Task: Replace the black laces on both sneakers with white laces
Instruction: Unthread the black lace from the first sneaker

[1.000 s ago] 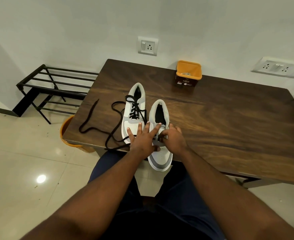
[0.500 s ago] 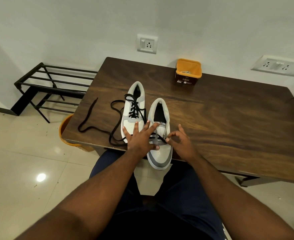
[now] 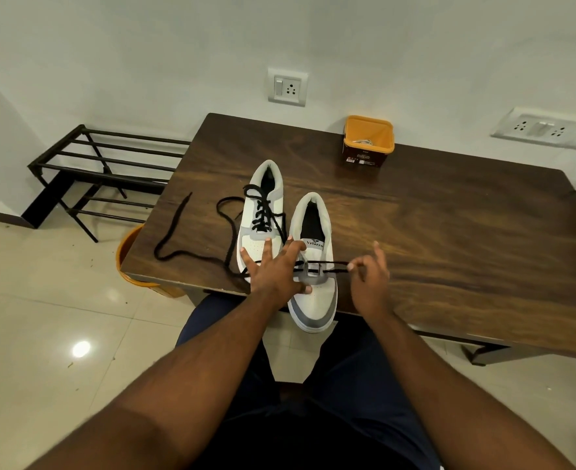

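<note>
Two white-and-grey sneakers stand side by side at the table's near edge. The left sneaker (image 3: 263,212) still carries a loosened black lace. The right sneaker (image 3: 315,293) has its toe over the edge and only its lowest eyelets threaded. My left hand (image 3: 276,271) presses flat with spread fingers across both shoes. My right hand (image 3: 369,278) pinches the black lace (image 3: 330,265) and holds it taut to the right of the right sneaker. The lace's other end trails left over the table (image 3: 174,232). White laces (image 3: 364,142) lie in an orange tub (image 3: 369,144) at the back.
The dark wooden table (image 3: 449,249) runs to the right, with the wall just behind it. An orange bucket (image 3: 129,262) stands on the floor under the table's left corner. A black metal rack (image 3: 103,171) is at the left. My legs are below the near edge.
My right hand has moved to the right, away from the right sneaker, drawing the black lace out sideways through the lowest eyelets. My left hand has stayed pressed on the shoes.
</note>
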`<state>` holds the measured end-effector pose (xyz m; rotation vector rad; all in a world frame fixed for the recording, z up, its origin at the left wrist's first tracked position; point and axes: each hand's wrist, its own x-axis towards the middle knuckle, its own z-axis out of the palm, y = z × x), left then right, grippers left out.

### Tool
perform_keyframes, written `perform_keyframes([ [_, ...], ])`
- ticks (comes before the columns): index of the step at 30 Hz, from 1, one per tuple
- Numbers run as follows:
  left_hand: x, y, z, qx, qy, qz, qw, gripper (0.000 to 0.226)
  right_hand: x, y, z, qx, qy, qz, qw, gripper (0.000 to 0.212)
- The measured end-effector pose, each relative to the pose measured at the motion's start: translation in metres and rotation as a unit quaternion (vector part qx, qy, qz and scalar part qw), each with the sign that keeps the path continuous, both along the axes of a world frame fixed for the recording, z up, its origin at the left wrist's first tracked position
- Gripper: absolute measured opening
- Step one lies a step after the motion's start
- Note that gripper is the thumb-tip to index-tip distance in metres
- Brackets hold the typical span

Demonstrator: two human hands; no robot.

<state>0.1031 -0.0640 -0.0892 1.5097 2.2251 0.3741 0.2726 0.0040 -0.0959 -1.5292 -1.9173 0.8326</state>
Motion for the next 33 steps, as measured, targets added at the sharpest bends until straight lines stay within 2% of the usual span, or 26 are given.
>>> perform_keyframes([
  [2, 0.003, 0.000, -0.001, -0.002, 0.000, 0.000, 1.000, 0.072, 0.003, -0.007, 0.000, -0.019, 0.016, -0.072, 0.997, 0.006],
  [3, 0.004, 0.001, -0.001, 0.000, 0.000, 0.000, 1.000, 0.072, -0.001, -0.010, 0.003, -0.010, 0.007, -0.076, 0.997, 0.004],
  [5, 0.005, 0.001, 0.000, -0.002, 0.001, 0.006, 1.000, 0.073, -0.013, -0.012, 0.008, 0.056, -0.047, -0.012, 0.997, 0.025],
  [7, 0.005, 0.000, 0.001, -0.004, 0.000, 0.014, 1.000, 0.074, -0.028, -0.011, 0.012, 0.105, -0.149, 0.087, 0.979, 0.037],
  [9, 0.006, 0.000, 0.003, -0.004, -0.002, 0.018, 1.000, 0.074, -0.042, -0.008, 0.012, 0.098, -0.243, 0.157, 0.952, 0.029],
  [11, 0.006, 0.000, 0.004, -0.003, -0.006, 0.020, 1.000, 0.071, -0.051, -0.005, 0.013, 0.052, -0.267, 0.154, 0.950, 0.017],
  [13, 0.006, 0.000, 0.005, -0.003, -0.003, 0.020, 1.000, 0.070, -0.053, -0.001, 0.014, 0.013, -0.231, 0.126, 0.965, 0.014],
  [16, 0.005, -0.002, 0.005, -0.002, -0.001, 0.018, 1.000, 0.069, -0.037, 0.007, 0.017, 0.012, -0.138, 0.055, 0.989, 0.011],
  [18, 0.004, -0.003, 0.005, 0.000, -0.007, 0.015, 1.000, 0.069, -0.015, 0.018, 0.021, -0.007, -0.054, -0.085, 0.995, 0.013],
  [20, 0.003, -0.004, 0.004, 0.001, -0.006, 0.014, 1.000, 0.069, 0.007, 0.028, 0.028, -0.057, 0.041, -0.225, 0.972, 0.017],
  [21, 0.003, -0.004, 0.004, 0.001, -0.003, 0.013, 1.000, 0.070, 0.015, 0.031, 0.030, -0.073, 0.057, -0.250, 0.964, 0.018],
  [23, 0.004, -0.004, 0.004, 0.002, 0.000, 0.013, 1.000, 0.070, 0.017, 0.031, 0.030, -0.039, 0.000, -0.191, 0.981, 0.024],
  [25, 0.004, -0.002, 0.004, 0.001, 0.002, 0.011, 1.000, 0.070, 0.004, 0.027, 0.029, 0.041, -0.080, -0.054, 0.994, 0.033],
  [27, 0.003, -0.002, 0.004, -0.002, 0.007, 0.012, 1.000, 0.070, -0.019, 0.020, 0.026, 0.087, -0.171, 0.090, 0.977, 0.029],
  [29, 0.003, -0.001, 0.005, -0.004, 0.013, 0.014, 1.000, 0.070, -0.039, 0.014, 0.021, 0.098, -0.253, 0.187, 0.944, 0.025],
  [31, 0.004, -0.002, 0.005, -0.006, 0.016, 0.015, 1.000, 0.071, -0.049, 0.011, 0.016, 0.094, -0.291, 0.211, 0.928, 0.016],
  [33, 0.003, -0.002, 0.004, -0.004, 0.014, 0.015, 1.000, 0.070, -0.050, 0.011, 0.014, 0.097, -0.267, 0.196, 0.939, 0.017],
])
